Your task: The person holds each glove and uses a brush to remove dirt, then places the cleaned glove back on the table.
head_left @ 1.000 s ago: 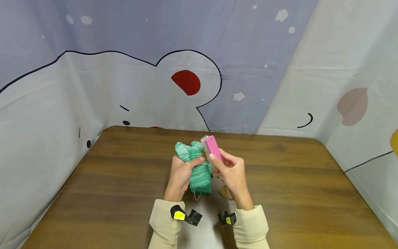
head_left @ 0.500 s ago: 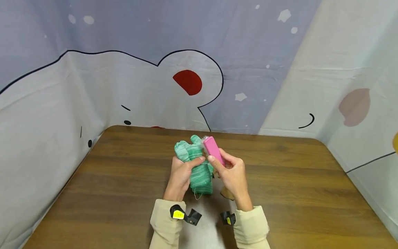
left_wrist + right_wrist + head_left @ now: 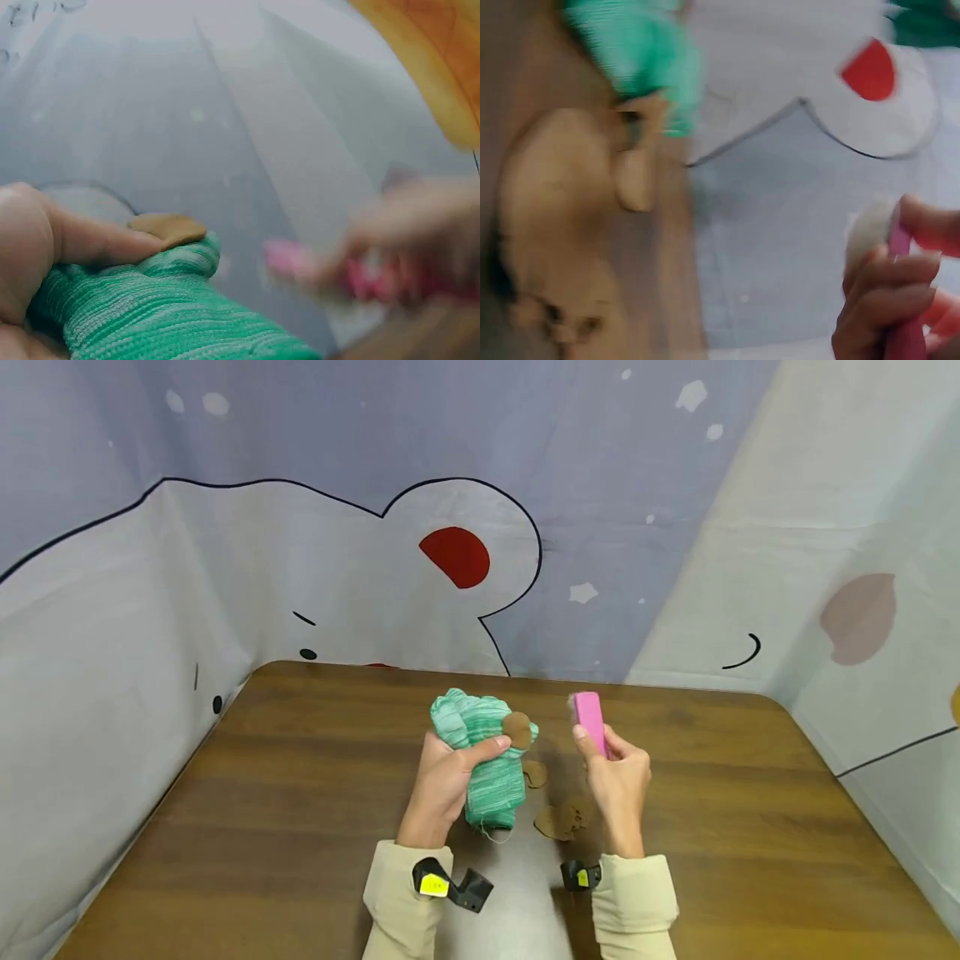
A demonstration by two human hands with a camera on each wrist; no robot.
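Note:
My left hand (image 3: 446, 781) grips a green striped knitted glove (image 3: 495, 785) above the table, with loose threads at its cuff. My thumb lies over the glove and touches a small round brown disc (image 3: 517, 730) at its upper right; the left wrist view shows that disc (image 3: 171, 229) thin and flat on the knit. To the right, my right hand (image 3: 618, 781) pinches a pink brush (image 3: 589, 718) with pale bristles, held upright and apart from the glove. In the right wrist view, fingers wrap its pink back, and the pale bristles (image 3: 870, 229) face left.
Flat brown pieces lie on the wooden table (image 3: 300, 793) between my hands: a larger one with small dark cut-outs (image 3: 558, 820) and a smaller one (image 3: 535, 774) beside the glove. A printed cloth (image 3: 360, 568) hangs behind the table's far edge.
The brush in my right hand has moved right, away from the glove. The glove has turned slightly, and the brown disc now shows at my left thumb. More of the flat brown pieces is visible.

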